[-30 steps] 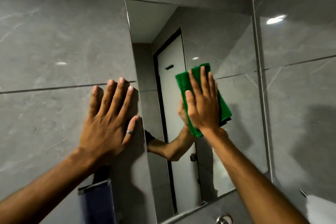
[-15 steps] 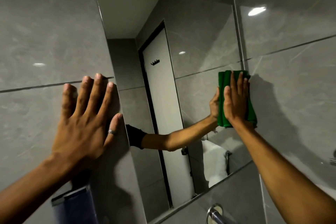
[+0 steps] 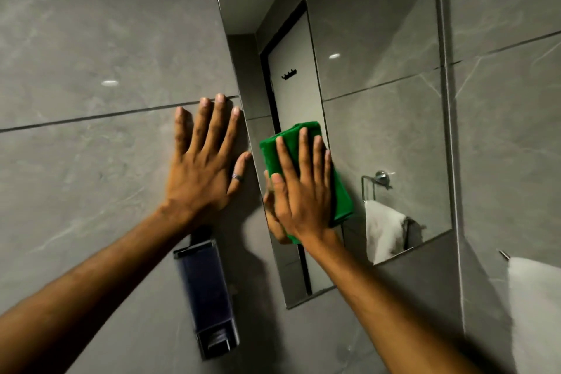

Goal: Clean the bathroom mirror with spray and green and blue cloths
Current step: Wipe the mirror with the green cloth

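Head view: right hand [image 3: 299, 191], fingers spread flat, pins green cloth [image 3: 306, 170] against mirror [image 3: 379, 130] near its left edge. Left hand [image 3: 203, 173], splayed and empty, braces on wall tile [image 3: 91, 176] left of mirror. Advice: keep pressure even, overlap strokes. Room: glass right of cloth clear; soap dispenser [image 3: 208, 294] hangs below-left of mirror. No spray or blue cloth visible.

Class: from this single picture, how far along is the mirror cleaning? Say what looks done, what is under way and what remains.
Done: cannot tell if spray was applied; no bottle shows. Under way: the right hand presses the green cloth flat on the mirror near its left edge; the left hand braces on the wall tile. Left: the blue cloth pass; none in view.
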Action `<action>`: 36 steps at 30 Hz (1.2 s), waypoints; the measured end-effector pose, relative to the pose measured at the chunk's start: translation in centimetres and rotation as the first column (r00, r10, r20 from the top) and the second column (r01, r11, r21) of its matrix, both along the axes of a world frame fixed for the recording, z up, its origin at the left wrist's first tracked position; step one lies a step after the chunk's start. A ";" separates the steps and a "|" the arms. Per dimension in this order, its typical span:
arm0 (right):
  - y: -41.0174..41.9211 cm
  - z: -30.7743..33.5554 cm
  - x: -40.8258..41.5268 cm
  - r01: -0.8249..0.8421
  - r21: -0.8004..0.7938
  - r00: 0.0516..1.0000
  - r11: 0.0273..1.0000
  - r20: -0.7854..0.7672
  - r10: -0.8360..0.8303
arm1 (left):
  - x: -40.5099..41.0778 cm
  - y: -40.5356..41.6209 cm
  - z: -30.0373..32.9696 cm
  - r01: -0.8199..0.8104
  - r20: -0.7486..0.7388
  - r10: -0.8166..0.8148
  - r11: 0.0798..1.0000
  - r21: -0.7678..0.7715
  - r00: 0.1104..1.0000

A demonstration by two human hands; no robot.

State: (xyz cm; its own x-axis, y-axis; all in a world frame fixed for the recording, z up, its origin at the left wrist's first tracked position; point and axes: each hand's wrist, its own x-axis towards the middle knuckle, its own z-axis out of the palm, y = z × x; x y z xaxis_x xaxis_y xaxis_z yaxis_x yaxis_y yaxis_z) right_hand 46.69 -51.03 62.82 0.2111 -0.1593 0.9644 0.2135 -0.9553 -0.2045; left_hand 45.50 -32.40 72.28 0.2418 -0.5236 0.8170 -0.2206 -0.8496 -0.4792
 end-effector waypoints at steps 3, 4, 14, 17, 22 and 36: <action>2.5 -2.3 -0.2 -0.036 -0.091 0.999 0.995 -0.019 0.035 | 0.4 1.1 -0.9 0.003 -0.001 -0.002 0.993 0.114 1.000; 2.5 -3.0 -0.2 -0.039 -0.125 0.999 0.991 -0.024 0.036 | 0.4 1.6 -1.0 -0.004 0.008 0.002 0.986 0.166 1.000; -8.0 -8.8 0.2 -0.039 -0.082 0.998 0.996 -0.045 0.035 | -0.3 4.1 -0.4 0.001 -0.007 0.002 0.913 0.407 1.000; -13.6 -9.5 0.6 -0.023 0.086 0.999 0.996 -0.020 0.025 | -0.6 4.0 -0.5 0.010 -0.010 -0.007 0.917 0.398 1.000; -23.4 -11.4 0.9 0.038 0.334 0.996 0.942 -0.089 -0.009 | -0.7 3.8 -0.5 0.012 -0.006 -0.010 0.919 0.394 1.000; -10.2 -14.6 -0.2 0.009 0.337 0.997 0.941 -0.073 0.016 | -0.2 3.8 -0.5 0.010 -0.020 -0.002 0.913 0.407 1.000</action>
State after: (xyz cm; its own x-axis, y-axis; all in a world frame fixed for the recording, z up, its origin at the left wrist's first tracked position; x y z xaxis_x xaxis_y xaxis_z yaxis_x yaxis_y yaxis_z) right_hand 46.47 -61.22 48.23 0.2806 -0.4712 0.8362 0.1890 -0.8270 -0.5295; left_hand 45.34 -28.56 71.79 0.2510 -0.8114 0.5279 -0.2372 -0.5803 -0.7791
